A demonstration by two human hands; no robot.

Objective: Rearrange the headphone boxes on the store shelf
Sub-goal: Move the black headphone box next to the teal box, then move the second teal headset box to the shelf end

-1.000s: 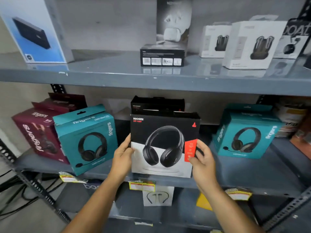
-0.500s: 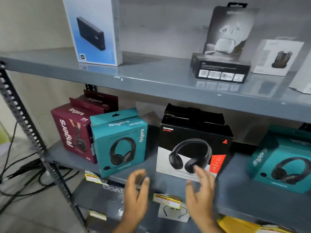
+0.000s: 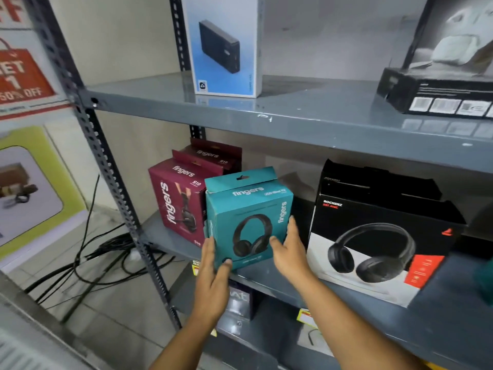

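Observation:
A teal headphone box (image 3: 246, 209) stands on the middle grey shelf (image 3: 333, 292), near its front edge. My left hand (image 3: 213, 273) presses against the box's lower left corner, and my right hand (image 3: 289, 249) lies flat on its right side, so both hands clasp it. To its left stand two maroon headphone boxes (image 3: 176, 198), one behind the other. To its right stands a large black and white headphone box (image 3: 378, 236) with another black box behind it, apart from my hands.
The upper shelf (image 3: 293, 113) carries a blue and white box (image 3: 226, 44) and black earbud boxes (image 3: 440, 94) at the right. A perforated steel upright (image 3: 106, 166) edges the shelf at left, with cables (image 3: 88, 265) on the floor. A lower shelf holds small packages and price tags.
My hands let go of the black and white box, which now stands on the shelf. They moved left and closed on the teal box. The view swung left.

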